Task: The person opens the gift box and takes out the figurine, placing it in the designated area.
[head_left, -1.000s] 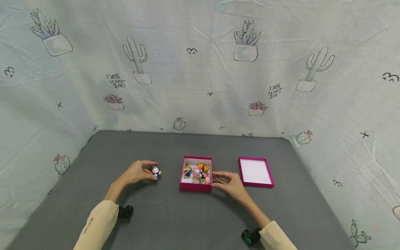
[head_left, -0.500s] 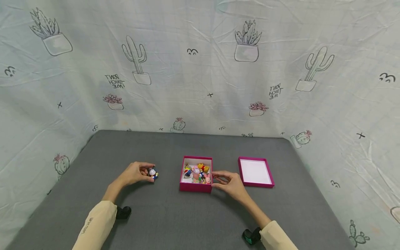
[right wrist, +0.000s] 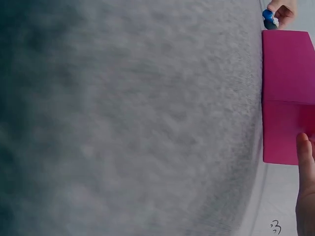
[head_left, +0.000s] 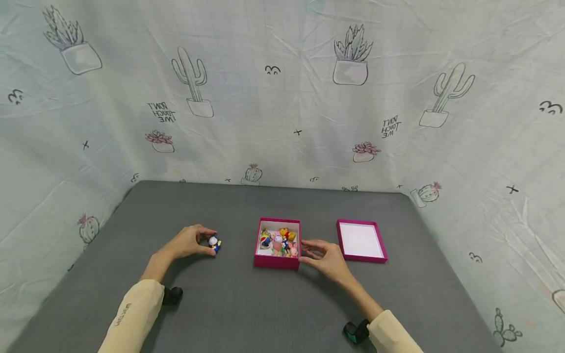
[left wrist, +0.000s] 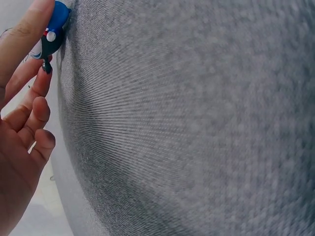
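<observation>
The lid [head_left: 362,240] is already off and is laid apart to the right of the box [head_left: 276,263], its white inside turned up. By the left hand [head_left: 187,243], a small blue-and-white figure [head_left: 214,243] is gripped between thumb and fingertips, on the table [head_left: 247,309] side well apart from the box, to its left. Whether the figure is touching the table or is held just over it cannot be made out with certainty.

By the right hand [head_left: 325,258], nothing is clasped: its thumb and fingers are parted and set against the right wall of the box, by which the box is probably steadied.

Inside the box, several other figures [head_left: 277,242], pink and yellow ones among them, are heaped together, with some white floor left bare at the near left; an exact count cannot be given.

Judged by how things lie, the work is at an early stage. The box is uncovered and one figure is outside it, but that figure is not yet released, and no second one is seen on the table. Most of the handling seems left to be done, since the greater number is held in the box.
</observation>
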Tool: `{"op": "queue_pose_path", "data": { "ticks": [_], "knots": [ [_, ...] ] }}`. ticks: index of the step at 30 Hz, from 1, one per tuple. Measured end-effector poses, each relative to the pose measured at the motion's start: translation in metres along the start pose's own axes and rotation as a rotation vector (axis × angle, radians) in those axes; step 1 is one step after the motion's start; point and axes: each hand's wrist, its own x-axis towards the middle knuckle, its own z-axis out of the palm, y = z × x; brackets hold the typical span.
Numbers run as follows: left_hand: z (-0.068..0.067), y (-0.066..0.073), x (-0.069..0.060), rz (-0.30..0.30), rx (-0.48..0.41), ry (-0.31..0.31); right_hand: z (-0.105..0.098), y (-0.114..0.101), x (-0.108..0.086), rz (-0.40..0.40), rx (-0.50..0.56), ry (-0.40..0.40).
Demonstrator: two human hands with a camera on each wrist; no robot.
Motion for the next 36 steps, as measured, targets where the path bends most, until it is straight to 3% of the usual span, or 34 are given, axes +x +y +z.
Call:
{"op": "queue_pose_path", "data": {
  "ticks": [8,20,31,36],
  "knots": [
    [0.000,0.003,0.000,0.000,0.011,-0.006,0.000,0.026,0.000,0.004,-0.067,-0.024],
    [-0.001,0.006,0.001,-0.010,0.044,-0.031,-0.003,0.012,0.011,0.052,-0.253,-0.111],
    [-0.003,0.007,-0.002,-0.025,0.032,-0.075,-0.005,0.011,0.017,0.098,-0.277,-0.153],
    [-0.006,0.005,-0.005,-0.051,-0.036,-0.095,-0.005,0.010,0.017,0.104,-0.270,-0.147]
  ]
}}
